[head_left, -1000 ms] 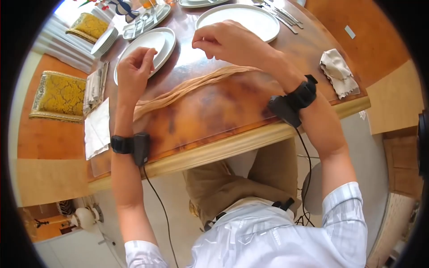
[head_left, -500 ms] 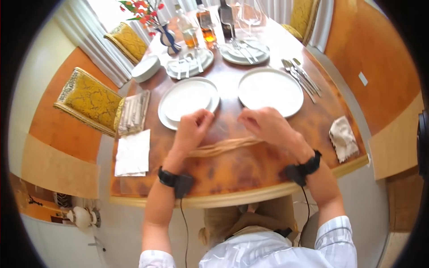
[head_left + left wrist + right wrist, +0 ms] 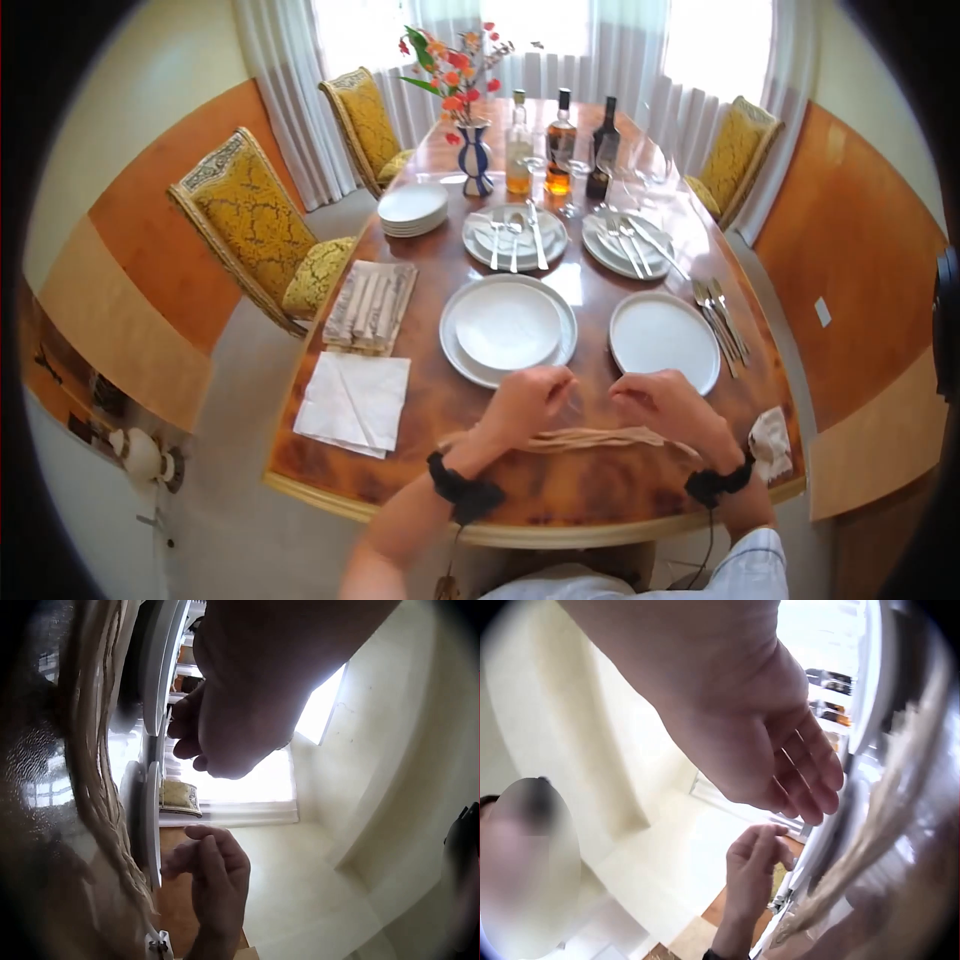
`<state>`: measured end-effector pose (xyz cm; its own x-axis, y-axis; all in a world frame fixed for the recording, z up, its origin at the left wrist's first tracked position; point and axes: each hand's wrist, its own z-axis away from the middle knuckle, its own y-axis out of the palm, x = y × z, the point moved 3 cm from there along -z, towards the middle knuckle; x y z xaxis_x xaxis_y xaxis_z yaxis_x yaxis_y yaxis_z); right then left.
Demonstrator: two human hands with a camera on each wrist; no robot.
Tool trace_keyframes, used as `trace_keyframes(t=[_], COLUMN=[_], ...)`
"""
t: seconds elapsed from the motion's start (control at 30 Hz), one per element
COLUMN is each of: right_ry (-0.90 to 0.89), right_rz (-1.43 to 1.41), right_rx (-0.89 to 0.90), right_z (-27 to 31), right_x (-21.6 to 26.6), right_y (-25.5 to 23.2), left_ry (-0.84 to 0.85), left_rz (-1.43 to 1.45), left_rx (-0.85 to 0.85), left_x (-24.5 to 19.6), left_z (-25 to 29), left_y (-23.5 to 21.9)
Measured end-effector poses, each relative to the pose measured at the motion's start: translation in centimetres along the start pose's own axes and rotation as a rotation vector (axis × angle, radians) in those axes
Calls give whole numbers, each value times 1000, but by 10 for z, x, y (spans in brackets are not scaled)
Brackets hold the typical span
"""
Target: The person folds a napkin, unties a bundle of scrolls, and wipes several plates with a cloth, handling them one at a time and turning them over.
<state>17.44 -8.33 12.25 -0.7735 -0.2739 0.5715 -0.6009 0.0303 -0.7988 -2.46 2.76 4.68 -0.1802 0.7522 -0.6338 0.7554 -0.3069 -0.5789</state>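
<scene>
My left hand (image 3: 530, 402) hovers over the front of the table, its fingers loosely curled and holding nothing. A short gap away, my right hand (image 3: 668, 400) hangs with relaxed fingers, also empty; its parted fingers (image 3: 806, 776) show in the right wrist view. Below both hands lies a long beige twisted strip (image 3: 590, 438), running sideways along the table; in the left wrist view the strip (image 3: 105, 780) looks braided towards one end. Just beyond the left hand is a white plate (image 3: 452, 345) with a smaller plate (image 3: 508, 325) on it. A single white plate (image 3: 662, 335) sits beyond the right hand.
White napkins (image 3: 352, 402) and rolled napkins (image 3: 372, 303) lie at left, a crumpled cloth (image 3: 770, 445) at right. Cutlery (image 3: 722, 325) lies by the right edge. Farther back stand stacked plates (image 3: 413, 208), a flower vase (image 3: 475, 160), bottles (image 3: 560, 150) and glasses.
The head view has tilted up, bringing the far table, chairs and windows into sight. Both hands have come closer together above the beige strip. They stay empty throughout.
</scene>
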Motion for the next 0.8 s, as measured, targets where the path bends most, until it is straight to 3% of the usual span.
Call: trace_keyframes(t=[0.07, 0.13, 0.27, 0.4, 0.5, 0.6, 0.8], right_ry=[-34, -86, 29, 182, 340, 373, 236], right_rz=[66, 201, 154, 355, 533, 525, 543], right_rx=[5, -50, -188, -328, -287, -316, -412], right_z=[-35, -90, -220, -305, -335, -344, -352], right_x=[3, -28, -93, -149, -168, -172, -197], right_y=[-9, -9, 10, 43, 62, 69, 82], left_ry=[-41, -99, -139, -181, -194, -206, -177], left_rz=[-17, -43, -150, -194, -198, -204, -137], left_rx=[-15, -31, -159, -199, -198, -194, -191], left_x=[8, 14, 33, 51, 51, 49, 48], left_z=[0, -3, -13, -13, -14, -15, -16], left_y=[-6, -10, -22, -20, -22, -23, -20])
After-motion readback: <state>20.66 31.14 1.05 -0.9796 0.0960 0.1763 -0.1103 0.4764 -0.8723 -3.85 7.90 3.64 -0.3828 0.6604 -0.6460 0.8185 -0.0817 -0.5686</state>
